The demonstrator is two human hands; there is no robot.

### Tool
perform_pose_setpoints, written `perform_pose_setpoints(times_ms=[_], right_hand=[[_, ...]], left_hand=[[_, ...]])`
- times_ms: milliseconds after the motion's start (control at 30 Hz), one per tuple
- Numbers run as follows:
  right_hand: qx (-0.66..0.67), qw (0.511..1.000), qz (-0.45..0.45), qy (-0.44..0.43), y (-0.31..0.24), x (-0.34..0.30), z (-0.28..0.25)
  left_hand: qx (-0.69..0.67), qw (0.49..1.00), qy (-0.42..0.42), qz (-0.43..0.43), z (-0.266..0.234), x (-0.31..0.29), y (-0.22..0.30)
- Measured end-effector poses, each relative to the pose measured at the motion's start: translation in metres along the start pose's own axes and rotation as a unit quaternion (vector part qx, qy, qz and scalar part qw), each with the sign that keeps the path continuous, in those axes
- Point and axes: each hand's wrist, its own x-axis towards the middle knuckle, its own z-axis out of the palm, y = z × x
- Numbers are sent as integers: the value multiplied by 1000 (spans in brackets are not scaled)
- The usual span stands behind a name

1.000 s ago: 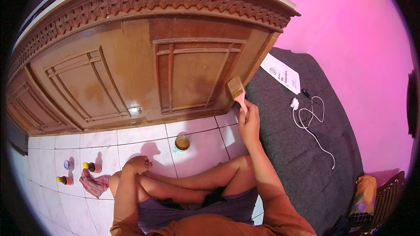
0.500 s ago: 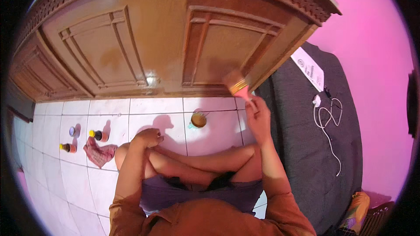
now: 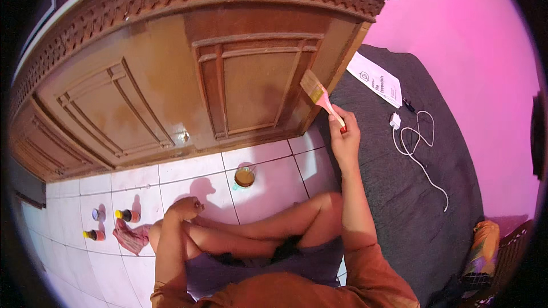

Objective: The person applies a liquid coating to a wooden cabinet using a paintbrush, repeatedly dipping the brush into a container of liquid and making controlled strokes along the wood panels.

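My right hand [image 3: 346, 136] is closed round the pink-and-white handle of a paintbrush [image 3: 321, 97]. Its flat bristles are at the right edge strip of the brown wooden cabinet [image 3: 257, 85], beside a framed door panel; whether they touch the wood I cannot tell. Over my left knee rests my left hand [image 3: 185, 208], fingers curled in with nothing visible in them. On the tiles between my legs and the cabinet stands a mug [image 3: 244, 177] of brownish liquid, a thin stick or handle leaning at its rim.
Left of my knee are two dark bottles with yellow caps [image 3: 127, 215] [image 3: 94, 234], a small round container [image 3: 96, 214] and a crumpled pink cloth [image 3: 132, 237]. At right, a dark mattress [image 3: 394, 194] holds a white box [image 3: 377, 80] and a charger with white cable [image 3: 415, 151].
The view has shifted to the right and upward. My right hand has moved the brush from the lower door panel to the cabinet's right edge. My left hand stays on the knee.
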Motion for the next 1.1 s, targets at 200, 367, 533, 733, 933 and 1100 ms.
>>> perform_pose_setpoints(times_ms=[200, 367, 533, 733, 933, 1100], right_hand=[[22, 999, 32, 10, -24, 22, 5], [-13, 996, -36, 75, -26, 19, 9], [-17, 997, -66, 40, -23, 25, 4], [6, 1000, -25, 9, -36, 35, -7], [-46, 997, -20, 56, -31, 38, -14], [-31, 999, -12, 20, -27, 32, -6]], left_hand=[[31, 999, 1, 18, 0, -1, -1], [25, 999, -22, -16, 1, -1, -9], [46, 999, -14, -5, -1, -1, -1], [26, 998, -30, -52, 0, 0, 5], [29, 998, -25, -43, 0, 1, 3], [33, 999, 7, -9, 2, 3, -6]])
